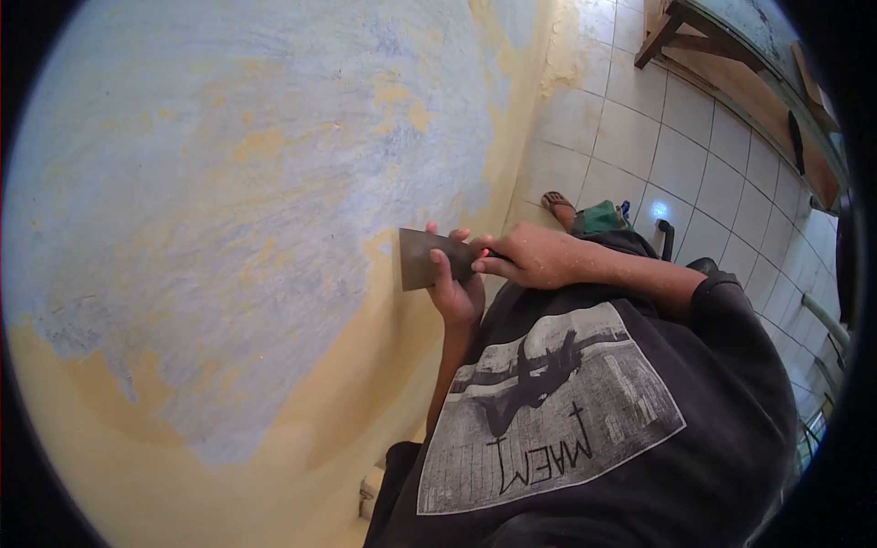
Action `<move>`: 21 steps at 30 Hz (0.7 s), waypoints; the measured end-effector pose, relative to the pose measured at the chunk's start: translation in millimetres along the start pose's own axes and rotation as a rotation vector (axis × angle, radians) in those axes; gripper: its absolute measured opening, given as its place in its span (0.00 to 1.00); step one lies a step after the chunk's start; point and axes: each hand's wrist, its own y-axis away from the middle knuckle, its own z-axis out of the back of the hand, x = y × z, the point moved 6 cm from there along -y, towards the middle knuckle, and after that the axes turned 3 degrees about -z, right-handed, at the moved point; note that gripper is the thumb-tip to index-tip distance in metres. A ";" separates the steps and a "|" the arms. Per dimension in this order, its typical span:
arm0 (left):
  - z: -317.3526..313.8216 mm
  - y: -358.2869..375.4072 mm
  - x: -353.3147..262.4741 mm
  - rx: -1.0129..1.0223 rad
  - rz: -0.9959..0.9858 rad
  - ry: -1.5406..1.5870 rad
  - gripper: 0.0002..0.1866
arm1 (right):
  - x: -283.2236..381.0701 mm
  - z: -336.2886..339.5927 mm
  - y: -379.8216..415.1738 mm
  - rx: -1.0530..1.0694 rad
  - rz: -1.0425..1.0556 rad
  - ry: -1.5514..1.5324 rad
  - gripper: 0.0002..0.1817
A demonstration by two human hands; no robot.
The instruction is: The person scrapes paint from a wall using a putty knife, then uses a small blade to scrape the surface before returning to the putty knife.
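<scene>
A putty knife (422, 259) with a wide, dull metal blade is held in front of my body, close to the wall. My right hand (539, 256) is closed around its handle, which mostly disappears inside the fist. Light specks dot the back of this hand and forearm. My left hand (457, 294) grips the blade, its thumb laid on the near face and its other fingertips showing past the upper edge. Behind the blade stands the wall (228, 210), with uneven grey-white patches over yellowish paint.
White tiles (630, 137) cover the floor to the right of the wall. A wooden table (731, 55) stands at the upper right. My foot in a sandal (555, 205) is near the wall's base, and green cloth (600, 218) shows beside it.
</scene>
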 end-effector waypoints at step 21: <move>-4.4 -9.0 3.3 0.029 -0.056 0.019 0.31 | -4.0 5.4 -7.5 0.033 -0.077 0.090 0.30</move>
